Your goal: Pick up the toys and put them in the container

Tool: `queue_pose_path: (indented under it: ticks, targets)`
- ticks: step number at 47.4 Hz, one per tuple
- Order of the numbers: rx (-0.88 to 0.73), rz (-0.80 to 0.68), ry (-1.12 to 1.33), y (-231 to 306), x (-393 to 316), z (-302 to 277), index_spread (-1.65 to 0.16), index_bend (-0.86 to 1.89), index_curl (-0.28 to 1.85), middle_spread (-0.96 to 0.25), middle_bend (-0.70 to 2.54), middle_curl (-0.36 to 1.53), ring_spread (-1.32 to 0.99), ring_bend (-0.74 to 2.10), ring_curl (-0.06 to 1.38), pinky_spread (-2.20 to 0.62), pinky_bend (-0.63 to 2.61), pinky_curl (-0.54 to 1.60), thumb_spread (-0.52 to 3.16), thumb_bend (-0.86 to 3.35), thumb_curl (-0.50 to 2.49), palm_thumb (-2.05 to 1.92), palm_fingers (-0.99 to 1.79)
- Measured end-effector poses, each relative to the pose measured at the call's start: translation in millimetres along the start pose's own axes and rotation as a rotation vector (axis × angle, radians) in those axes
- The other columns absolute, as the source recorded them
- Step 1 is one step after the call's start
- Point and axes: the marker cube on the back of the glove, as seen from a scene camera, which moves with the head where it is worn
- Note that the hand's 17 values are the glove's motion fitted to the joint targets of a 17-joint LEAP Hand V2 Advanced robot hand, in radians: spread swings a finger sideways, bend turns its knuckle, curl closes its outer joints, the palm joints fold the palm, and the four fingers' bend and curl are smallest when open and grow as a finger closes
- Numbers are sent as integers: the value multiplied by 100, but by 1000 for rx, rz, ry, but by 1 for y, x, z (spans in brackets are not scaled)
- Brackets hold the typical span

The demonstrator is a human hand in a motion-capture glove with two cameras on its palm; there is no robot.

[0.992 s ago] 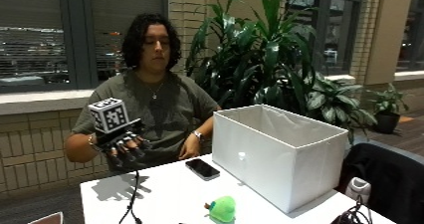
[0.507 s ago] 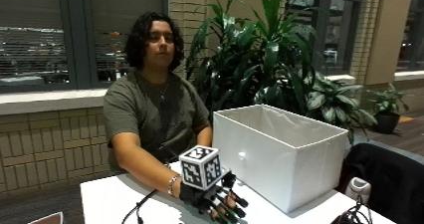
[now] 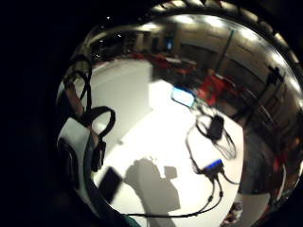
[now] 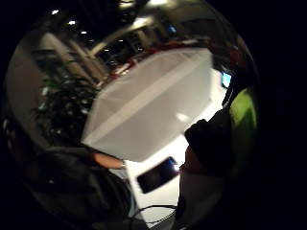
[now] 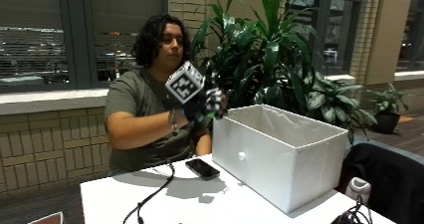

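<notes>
1. The green toy (image 4: pixel 244 120) sits in the gloved right hand (image 5: pixel 204 104), its fingers curled around it.
2. The hand is raised just beside the white container's (image 5: pixel 278 154) near corner, above the black phone (image 5: pixel 202 168).

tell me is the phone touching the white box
Apart. In the outside view the phone lies flat on the table with a strip of bare tabletop between it and the white box.
</notes>
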Motion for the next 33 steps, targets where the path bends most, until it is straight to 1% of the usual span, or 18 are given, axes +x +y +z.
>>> queue_pose_path:
  ticks: [3,5,6,9,10,12,15,19,22,23,24,25,26,27,28,29,30,33]
  targets:
    - [-37,-33,-133,-43,-45,-20,-41,34,34,-38,82,60,-43,110,49,-40,103,44,148,23,49,49,113]
    - [-80,-38,-180,-77,-71,-25,-42,37,36,-39,84,62,-43,111,50,-41,104,44,146,22,51,48,112]
    - [-98,-44,-155,-95,-80,-23,-43,39,38,-39,84,63,-43,111,50,-41,104,45,145,22,52,49,112]
    - [-143,-79,77,-140,-88,-5,-44,43,41,-39,83,65,-44,112,51,-41,106,46,142,21,56,49,109]
    - [-154,-76,114,-150,-92,2,-44,44,42,-39,83,66,-44,112,51,-41,106,46,140,20,57,48,108]
    - [-174,-50,109,-166,-104,14,-44,46,44,-39,82,67,-44,113,52,-41,107,46,139,20,59,48,106]
    - [-195,-27,157,-182,-103,34,-45,47,47,-39,79,68,-44,113,53,-42,108,47,136,19,62,48,102]
    - [-234,54,8,-197,-111,53,-45,49,51,-39,78,70,-44,113,54,-42,109,48,133,18,66,48,99]
    - [-305,97,-109,-200,-111,59,-45,48,53,-39,75,71,-43,112,54,-42,109,48,130,16,69,47,94]
    - [-334,97,-122,-198,-109,60,-45,45,53,-39,72,70,-43,110,54,-43,110,48,129,15,69,46,89]
    - [-360,92,-125,-197,-106,59,-43,33,51,-38,63,68,-42,110,53,-43,116,49,131,12,66,40,71]
    - [-381,85,-121,-194,-104,58,-41,31,53,-37,58,67,-40,110,54,-42,117,50,135,11,64,37,62]
    - [-395,78,-113,-192,-102,55,-41,31,55,-36,57,67,-40,109,55,-41,117,50,137,10,62,34,58]
    - [-403,73,-103,-189,-100,52,-40,34,55,-34,49,64,-39,96,51,-36,112,49,139,5,58,24,27]
    - [-408,70,-95,-185,-98,47,-40,37,58,-32,48,65,-37,94,53,-34,113,52,140,3,56,21,19]
    - [-412,65,-90,-180,-95,41,-40,34,56,-30,44,63,-35,85,51,-29,113,52,138,-2,52,13,2]
    - [-417,57,-86,-174,-92,33,-39,34,57,-29,43,62,-34,83,51,-27,113,52,137,-4,51,9,-2]
    - [-444,17,-104,-147,-81,7,-40,27,51,-25,39,58,-32,74,44,-20,110,46,133,-7,47,0,-2]
